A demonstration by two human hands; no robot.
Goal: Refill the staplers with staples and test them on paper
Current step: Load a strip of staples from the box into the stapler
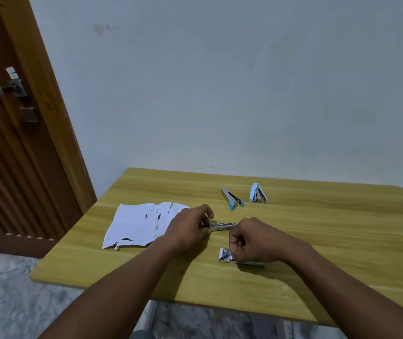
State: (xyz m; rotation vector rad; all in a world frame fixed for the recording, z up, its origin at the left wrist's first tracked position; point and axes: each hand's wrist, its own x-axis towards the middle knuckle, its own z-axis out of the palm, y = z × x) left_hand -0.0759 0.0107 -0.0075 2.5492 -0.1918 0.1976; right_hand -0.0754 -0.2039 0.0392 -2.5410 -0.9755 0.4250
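My left hand [190, 225] grips one end of a silver stapler [222, 226] that lies flat at the middle of the wooden table [318, 253]. My right hand [249, 238] hovers just right of that stapler with its fingers curled; whether it pinches staples is too small to tell. Under it sits a small staple box [226, 255], partly hidden. Two more staplers stand further back: a silver one with blue ends [232, 198] and a light-blue one propped open [258, 194]. A crumpled, torn white paper [139, 225] lies to the left.
The table's far edge meets a grey wall [220, 94]. A brown wooden door [12, 143] with a metal handle stands at the left. Marble floor [7, 302] shows below the table's left and near edges.
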